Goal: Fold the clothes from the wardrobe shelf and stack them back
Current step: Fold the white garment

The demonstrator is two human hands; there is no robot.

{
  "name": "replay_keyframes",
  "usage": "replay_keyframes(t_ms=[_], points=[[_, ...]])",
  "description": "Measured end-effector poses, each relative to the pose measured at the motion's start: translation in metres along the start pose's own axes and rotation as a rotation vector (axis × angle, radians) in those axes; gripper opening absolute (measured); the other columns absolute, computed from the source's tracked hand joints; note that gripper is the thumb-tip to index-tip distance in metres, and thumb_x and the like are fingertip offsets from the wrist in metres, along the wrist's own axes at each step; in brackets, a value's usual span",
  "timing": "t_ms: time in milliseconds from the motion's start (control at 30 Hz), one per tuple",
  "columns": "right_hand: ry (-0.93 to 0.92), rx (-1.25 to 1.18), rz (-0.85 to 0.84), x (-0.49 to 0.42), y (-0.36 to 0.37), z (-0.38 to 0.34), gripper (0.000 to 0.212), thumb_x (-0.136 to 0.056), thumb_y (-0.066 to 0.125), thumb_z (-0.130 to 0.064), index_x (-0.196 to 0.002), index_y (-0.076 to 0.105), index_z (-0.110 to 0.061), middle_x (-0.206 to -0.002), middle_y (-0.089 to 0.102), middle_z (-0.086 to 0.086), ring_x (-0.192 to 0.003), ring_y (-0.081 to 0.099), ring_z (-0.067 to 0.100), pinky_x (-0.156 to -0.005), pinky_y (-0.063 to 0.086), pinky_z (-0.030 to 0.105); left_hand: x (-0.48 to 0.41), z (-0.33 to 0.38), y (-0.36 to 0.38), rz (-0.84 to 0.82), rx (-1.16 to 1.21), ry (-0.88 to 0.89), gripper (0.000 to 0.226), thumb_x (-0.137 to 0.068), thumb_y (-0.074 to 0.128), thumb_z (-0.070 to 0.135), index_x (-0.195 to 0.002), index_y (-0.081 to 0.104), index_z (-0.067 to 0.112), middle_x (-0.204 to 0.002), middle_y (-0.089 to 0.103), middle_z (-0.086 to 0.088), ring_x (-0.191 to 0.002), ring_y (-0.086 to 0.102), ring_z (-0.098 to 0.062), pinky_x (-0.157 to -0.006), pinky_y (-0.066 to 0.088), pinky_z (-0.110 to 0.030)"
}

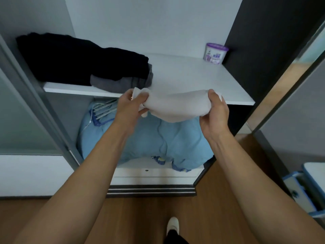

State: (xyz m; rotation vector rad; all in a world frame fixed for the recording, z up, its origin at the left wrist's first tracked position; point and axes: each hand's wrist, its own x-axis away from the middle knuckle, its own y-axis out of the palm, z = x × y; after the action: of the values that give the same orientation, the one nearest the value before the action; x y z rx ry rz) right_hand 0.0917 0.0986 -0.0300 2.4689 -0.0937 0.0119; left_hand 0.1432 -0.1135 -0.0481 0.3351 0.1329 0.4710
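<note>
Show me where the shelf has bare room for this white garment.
Bare shelf board runs from the gray folded garment rightward to the purple-lidded tub at the back right corner. The left end is crowded by the black clothes pile. Both hands, left and right, hold the white garment at the front edge.

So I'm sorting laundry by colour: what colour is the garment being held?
White, plain; the garment shows best in the head view.

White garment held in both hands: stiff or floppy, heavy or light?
Likely floppy: the white garment sags between the left hand and right hand. Probably light, since each grip takes only a bunched end. It may unfold if one hand lets go.
</note>
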Motion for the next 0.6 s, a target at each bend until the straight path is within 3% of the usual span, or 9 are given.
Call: replay_keyframes(t_ms=[100,233,333,500,600], points=[[0.019,-0.073,-0.063,-0.031,0.035,0.000,0.006,-0.092,0.065,-0.012,-0.097,0.067,-0.012,-0.096,0.070,0.007,-0.092,0.067,0.023,-0.085,0.057,0.038,-0.032,0.025,0.002,-0.018,0.019,0.082,0.010,-0.086,0.071,0.018,-0.083,0.061,0.016,-0.079,0.066,0.002,-0.075,0.063,-0.010,-0.069,0.056,-0.031],[0.067,-0.190,-0.189,-0.080,0.102,0.002,0.025,-0.095,0.060,-0.015,-0.118,0.063,-0.007,-0.120,0.066,0.017,-0.114,0.064,0.032,-0.104,0.050,0.047,-0.090,0.074,0.001,0.051,0.013,0.216,0.012,-0.078,0.072,0.025,-0.077,0.061,0.020,-0.067,0.066,0.008,-0.066,0.062,-0.010,-0.062,0.050,-0.033],[0.084,-0.262,-0.286,-0.114,0.162,0.008,0.017,-0.097,0.054,-0.012,-0.112,0.061,-0.008,-0.114,0.063,0.014,-0.115,0.060,0.033,-0.107,0.047,0.047,-0.137,0.116,0.000,0.127,0.012,0.295,0.015,-0.077,0.071,0.024,-0.083,0.060,0.014,-0.067,0.068,0.004,-0.064,0.062,-0.015,-0.060,0.045,-0.035],[0.112,-0.391,-0.432,-0.167,0.247,0.021,0.010,-0.093,0.053,-0.012,-0.089,0.062,-0.012,-0.091,0.066,0.005,-0.096,0.063,0.026,-0.090,0.051,0.040,-0.208,0.173,-0.013,0.229,0.037,0.443,0.003,-0.079,0.067,0.018,-0.078,0.069,0.016,-0.074,0.072,0.002,-0.073,0.069,-0.015,-0.062,0.054,-0.029],[0.157,-0.232,-0.430,-0.198,0.256,0.059,0.015,-0.088,0.052,-0.009,-0.075,0.060,-0.013,-0.077,0.063,0.003,-0.077,0.061,0.020,-0.072,0.051,0.032,-0.239,0.167,-0.044,0.344,-0.010,0.355,0.011,-0.081,0.060,0.016,-0.080,0.070,0.013,-0.081,0.070,-0.004,-0.076,0.067,-0.020,-0.060,0.053,-0.028]])
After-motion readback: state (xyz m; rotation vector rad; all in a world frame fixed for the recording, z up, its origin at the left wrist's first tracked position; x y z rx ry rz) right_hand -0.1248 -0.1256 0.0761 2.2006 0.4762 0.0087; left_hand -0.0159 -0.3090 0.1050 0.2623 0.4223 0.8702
